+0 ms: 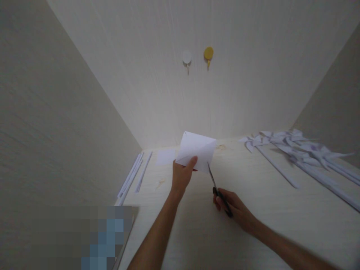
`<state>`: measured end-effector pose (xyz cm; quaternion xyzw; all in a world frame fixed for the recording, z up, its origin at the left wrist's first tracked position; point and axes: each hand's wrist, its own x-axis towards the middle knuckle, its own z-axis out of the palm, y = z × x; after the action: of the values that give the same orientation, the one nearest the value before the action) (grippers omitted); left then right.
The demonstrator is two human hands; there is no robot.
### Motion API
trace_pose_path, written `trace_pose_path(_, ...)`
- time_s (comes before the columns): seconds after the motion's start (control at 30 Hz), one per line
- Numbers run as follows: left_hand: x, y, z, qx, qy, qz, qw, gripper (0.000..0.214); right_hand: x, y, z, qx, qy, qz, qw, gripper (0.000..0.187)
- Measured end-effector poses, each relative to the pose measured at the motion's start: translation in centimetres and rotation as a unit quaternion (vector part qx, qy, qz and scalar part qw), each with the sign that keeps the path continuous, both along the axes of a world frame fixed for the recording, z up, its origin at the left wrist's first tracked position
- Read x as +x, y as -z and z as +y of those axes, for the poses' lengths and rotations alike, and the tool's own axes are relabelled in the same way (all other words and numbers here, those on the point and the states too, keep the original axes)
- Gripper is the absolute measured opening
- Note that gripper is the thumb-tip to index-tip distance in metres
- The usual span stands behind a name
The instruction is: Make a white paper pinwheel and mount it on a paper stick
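Note:
My left hand (184,172) grips a square sheet of white paper (195,148) by its near edge, thumb on top and the other fingers beneath. The sheet is held up above the table, with cuts or creases at its corners. In my right hand (229,204) is a pair of scissors (218,197) with black handles. Their blades reach the sheet's near right corner; whether they are parted cannot be made out.
Paper pinwheels (289,144) on rolled white sticks lie along the right. Several rolled paper sticks (132,174) rest at the left, near a flat white sheet (165,156). Small tan bits (160,183) lie closer in. Two round hooks, one yellow (208,53), hang on the back wall.

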<state>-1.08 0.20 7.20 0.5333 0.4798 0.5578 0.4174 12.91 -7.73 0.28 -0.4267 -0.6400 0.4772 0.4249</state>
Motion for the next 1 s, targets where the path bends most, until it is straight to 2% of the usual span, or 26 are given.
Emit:
trace_pose_path(0.2, -0.07, -0.20, -0.05, 0.010, -0.021, -0.003, 1.000, 0.024, 0.00, 0.15, -0.13, 0.013, -0.014, -0.023, 1.000, 0.033)
trace_pose_path(1.0, -0.11, -0.31, -0.13, 0.000, -0.012, -0.004, 1.000, 0.025, -0.14, 0.26, -0.09, 0.008, -0.003, -0.037, 0.999, 0.030)
